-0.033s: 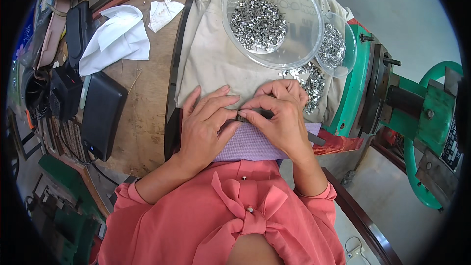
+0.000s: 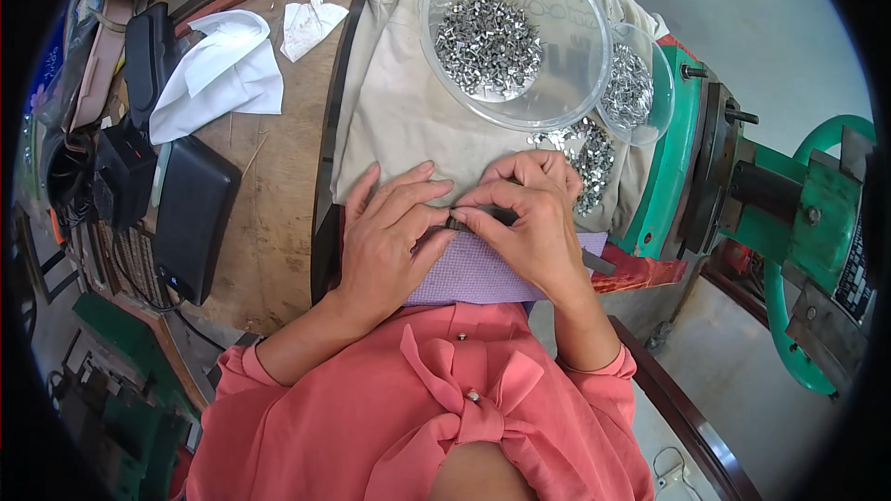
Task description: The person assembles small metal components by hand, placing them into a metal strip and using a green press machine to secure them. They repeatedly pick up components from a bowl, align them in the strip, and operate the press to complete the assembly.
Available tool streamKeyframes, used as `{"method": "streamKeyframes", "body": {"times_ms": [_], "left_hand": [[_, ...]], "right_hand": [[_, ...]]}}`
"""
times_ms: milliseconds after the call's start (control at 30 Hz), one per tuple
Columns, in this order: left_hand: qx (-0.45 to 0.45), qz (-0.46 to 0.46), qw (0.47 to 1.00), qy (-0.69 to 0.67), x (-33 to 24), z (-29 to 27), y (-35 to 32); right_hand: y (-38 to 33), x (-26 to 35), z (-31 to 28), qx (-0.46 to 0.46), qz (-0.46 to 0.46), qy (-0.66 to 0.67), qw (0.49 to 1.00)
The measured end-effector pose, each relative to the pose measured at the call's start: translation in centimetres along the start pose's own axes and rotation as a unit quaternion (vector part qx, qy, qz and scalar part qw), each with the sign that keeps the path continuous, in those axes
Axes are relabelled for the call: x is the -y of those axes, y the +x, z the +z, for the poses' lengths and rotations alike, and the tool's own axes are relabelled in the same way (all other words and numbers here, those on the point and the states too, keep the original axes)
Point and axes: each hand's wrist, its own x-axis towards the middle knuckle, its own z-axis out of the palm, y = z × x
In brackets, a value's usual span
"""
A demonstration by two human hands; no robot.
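My left hand and my right hand meet fingertip to fingertip over a purple woven mat. Thumb and forefinger of each are pinched around a small dark piece, mostly covered and too small to name. The left hand's other fingers spread over a beige cloth, while those of the right curl inward. Just beyond the right hand lies a loose heap of small shiny metal parts.
Above the hands stands a large clear plastic tub with small metal pieces, beside a smaller clear tub of silvery parts. A green machine flanks the right. On the wooden table at left are a black power bank and white tissue.
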Motion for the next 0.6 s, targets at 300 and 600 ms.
{"method": "streamKeyframes", "body": {"times_ms": [300, 600], "left_hand": [[0.008, -0.006, 1.0, 0.0, 0.1, 0.0, -0.1], [0.009, 0.001, 1.0, 0.013, 0.1, 0.1, -0.1]], "right_hand": [[-2.0, -2.1, -3.0, -0.043, 0.064, 0.063, 0.995], [-5.4, -3.4, -3.8, -0.067, 0.115, 0.02, 0.991]]}}
